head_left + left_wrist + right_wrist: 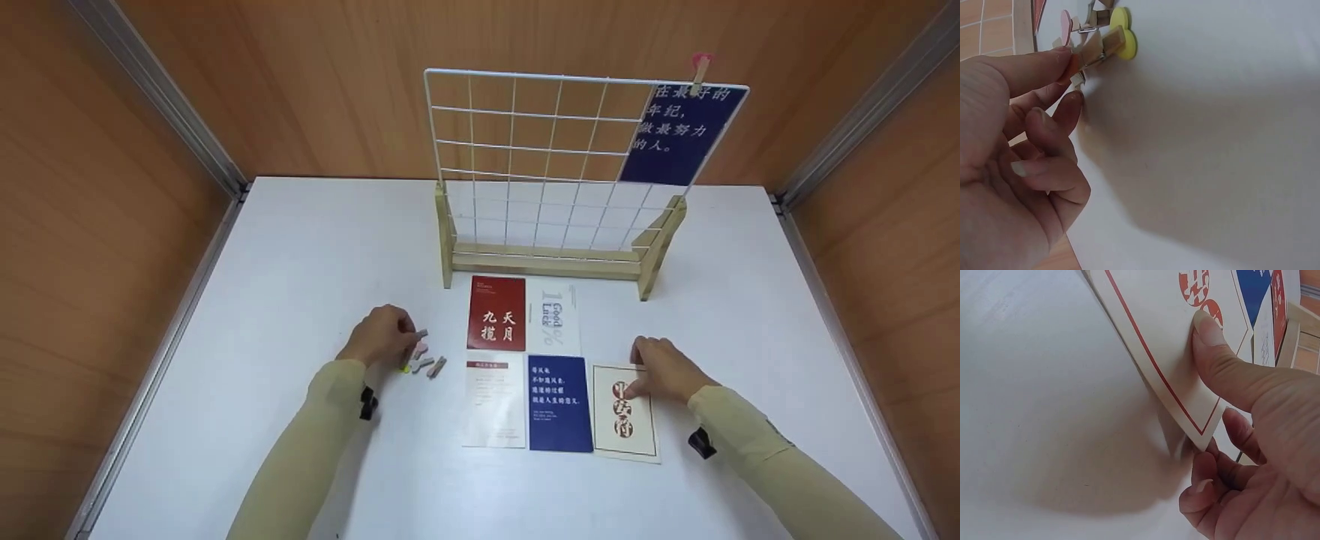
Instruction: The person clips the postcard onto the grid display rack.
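My left hand pinches a small wooden clothespin by its orange end, between thumb and fingertips. Just beside it lie more small clothespins, among them one with a yellow decoration and one with a pink decoration. At the right, my right hand grips the upper right corner of a cream card with a thin border and red characters. The thumb lies on the card's face with fingers beneath, and that corner stands off the table in the right wrist view.
A white wire grid in a wooden stand rises at the back. One clothespin holds a dark blue card at its top right. Red, white, pale and blue cards lie before it.
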A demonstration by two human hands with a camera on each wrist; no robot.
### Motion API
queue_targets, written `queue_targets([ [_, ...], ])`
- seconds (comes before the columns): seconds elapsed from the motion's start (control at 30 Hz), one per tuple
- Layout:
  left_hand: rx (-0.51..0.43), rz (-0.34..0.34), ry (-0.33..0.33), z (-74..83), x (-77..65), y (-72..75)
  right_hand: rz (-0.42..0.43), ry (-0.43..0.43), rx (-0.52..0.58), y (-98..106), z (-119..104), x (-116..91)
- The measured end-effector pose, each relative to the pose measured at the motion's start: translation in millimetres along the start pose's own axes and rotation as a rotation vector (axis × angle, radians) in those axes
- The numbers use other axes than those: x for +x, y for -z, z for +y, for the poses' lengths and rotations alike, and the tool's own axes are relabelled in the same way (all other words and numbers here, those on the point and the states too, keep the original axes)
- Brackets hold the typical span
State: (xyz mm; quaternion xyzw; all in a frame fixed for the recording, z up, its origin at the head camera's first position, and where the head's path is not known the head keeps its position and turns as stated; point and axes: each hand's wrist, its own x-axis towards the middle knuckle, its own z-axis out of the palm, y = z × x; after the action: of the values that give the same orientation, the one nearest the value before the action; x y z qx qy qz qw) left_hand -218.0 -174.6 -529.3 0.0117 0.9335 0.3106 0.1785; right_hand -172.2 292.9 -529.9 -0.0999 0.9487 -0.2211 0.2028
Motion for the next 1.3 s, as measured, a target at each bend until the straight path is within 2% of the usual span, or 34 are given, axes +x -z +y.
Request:
queue_targets([
  [0.13,-0.019,-0.001,0.011,1.0,0.9,0.1,-0.016,-0.03,0.028,3.5,-0.9,1.0],
  [0.3,-0.055,0.021,0.026,2.5,1.4,2.3,-0.004,-0.01,0.05,9.3,-1.8,2.6],
  [0.83,-0.037,0.05,-0.015,3.2,1.6,1.9,0.112,0.062,-0.004,32.0,-3.9,3.3],
  [1.3,-0.062,0.054,0.024,2.2,-3.7,-3.5,0.153,0.058,0.011,42.2,-5.0,-0.2],
])
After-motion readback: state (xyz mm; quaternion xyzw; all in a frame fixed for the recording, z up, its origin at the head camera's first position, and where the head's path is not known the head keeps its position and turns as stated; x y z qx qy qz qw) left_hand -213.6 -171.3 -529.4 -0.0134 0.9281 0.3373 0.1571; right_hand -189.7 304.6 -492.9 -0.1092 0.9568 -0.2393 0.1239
